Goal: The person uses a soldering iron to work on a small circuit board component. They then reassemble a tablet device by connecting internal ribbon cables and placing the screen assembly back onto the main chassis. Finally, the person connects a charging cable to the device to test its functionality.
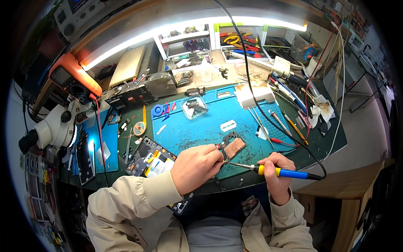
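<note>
My right hand is wrapped round a soldering iron with a blue and yellow handle. The iron's thin metal tip points left and reaches the lower edge of a small phone circuit board with a copper-coloured patch. At that board's left edge my left hand is closed in a pinch; what its fingertips grip is hidden. An opened phone, with its battery showing, lies partly under my left forearm. The board rests on a blue work mat.
On the mat are a razor blade, a clear tub of small parts and tweezers. The iron's black cable arches over the bench. A microscope and an orange multimeter stand left; pens and tools crowd the right.
</note>
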